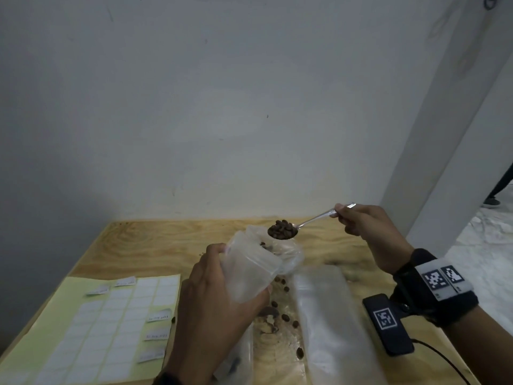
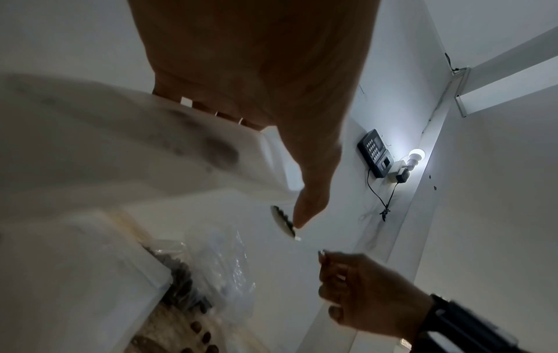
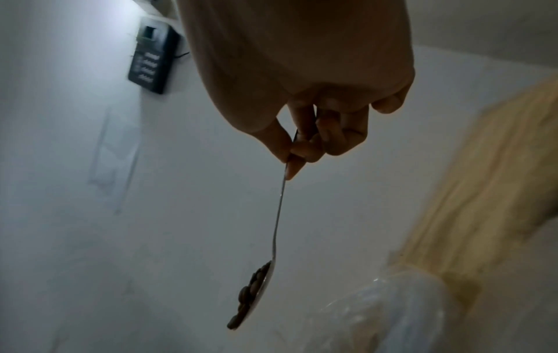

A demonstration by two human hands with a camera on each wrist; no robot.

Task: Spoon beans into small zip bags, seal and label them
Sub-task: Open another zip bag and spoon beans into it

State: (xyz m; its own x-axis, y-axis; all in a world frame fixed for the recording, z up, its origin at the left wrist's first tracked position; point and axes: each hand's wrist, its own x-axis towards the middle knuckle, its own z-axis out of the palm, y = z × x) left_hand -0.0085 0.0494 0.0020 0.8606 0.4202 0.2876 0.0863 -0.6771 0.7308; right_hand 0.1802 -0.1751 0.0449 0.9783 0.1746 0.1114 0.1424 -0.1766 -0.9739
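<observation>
A small clear zip bag [image 1: 251, 269] is gripped, mouth up, by the left hand [image 1: 213, 307] above the plywood table [image 1: 144, 245]. A metal spoon [image 1: 301, 225] heaped with beans [image 1: 282, 229] is pinched by the right hand [image 1: 366, 232] just above the bag mouth. Loose beans [image 1: 286, 318] lie on the table near. At left a label sheet [image 1: 91, 329] is seen; the handwriting on peeled labels [image 1: 158, 316] is illegible.
</observation>
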